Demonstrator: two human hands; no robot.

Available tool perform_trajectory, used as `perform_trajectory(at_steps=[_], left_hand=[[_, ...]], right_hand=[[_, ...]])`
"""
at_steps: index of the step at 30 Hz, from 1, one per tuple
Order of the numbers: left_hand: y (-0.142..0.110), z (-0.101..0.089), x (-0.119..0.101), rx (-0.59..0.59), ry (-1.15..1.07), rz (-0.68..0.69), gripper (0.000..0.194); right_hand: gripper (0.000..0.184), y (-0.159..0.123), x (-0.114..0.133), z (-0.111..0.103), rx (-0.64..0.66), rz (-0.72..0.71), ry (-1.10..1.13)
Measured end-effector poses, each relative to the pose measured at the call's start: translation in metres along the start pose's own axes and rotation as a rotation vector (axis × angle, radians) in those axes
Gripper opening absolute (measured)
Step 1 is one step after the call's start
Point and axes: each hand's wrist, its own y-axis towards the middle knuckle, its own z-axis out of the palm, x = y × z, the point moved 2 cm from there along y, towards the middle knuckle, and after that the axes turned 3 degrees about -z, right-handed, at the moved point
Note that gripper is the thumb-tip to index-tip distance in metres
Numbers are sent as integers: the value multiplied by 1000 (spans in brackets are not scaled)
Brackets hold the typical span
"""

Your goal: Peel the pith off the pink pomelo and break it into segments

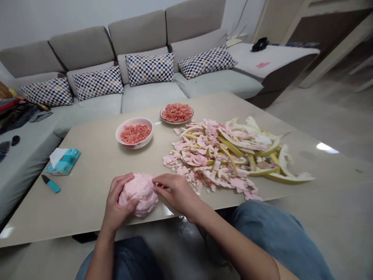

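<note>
A peeled pomelo (140,193), round and covered in pale pink pith, rests near the table's front edge. My left hand (118,200) is wrapped around its left side, with the thumb across the front and the fingers over the top. At the upper right of the fruit, my right hand (173,190) pinches the pith between thumb and fingertips. Just right of that hand lies a heap of pomelo peel (230,149), with yellow-green rind strips and torn pink pith.
Farther back stand a white bowl (134,144) and a dark-rimmed plate (176,121), both holding pink pomelo flesh. On the table's left are a blue tissue pack (64,162) and a small teal-handled knife (51,184). A grey sofa (154,93) borders the table's far side.
</note>
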Motion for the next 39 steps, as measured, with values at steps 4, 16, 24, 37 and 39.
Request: perform_trajectory(at_steps=[4,16,24,37,39], left_hand=[[1,0,-2,-14,12,17,45],[9,-1,-3,-23,10,16,44],[5,0,0,-19,-2,36,46],[9,-1,-1,-20,41,28,43],[9,-1,-2,-17,42,25,42]], right_hand=[[13,7,1,1,49,-63,-110],[8,11,5,20,-128,173,-204],[12,4,0,14,-197,356,265],[14,12,-5,18,-268,383,228],[13,10,-14,19,-263,504,455]])
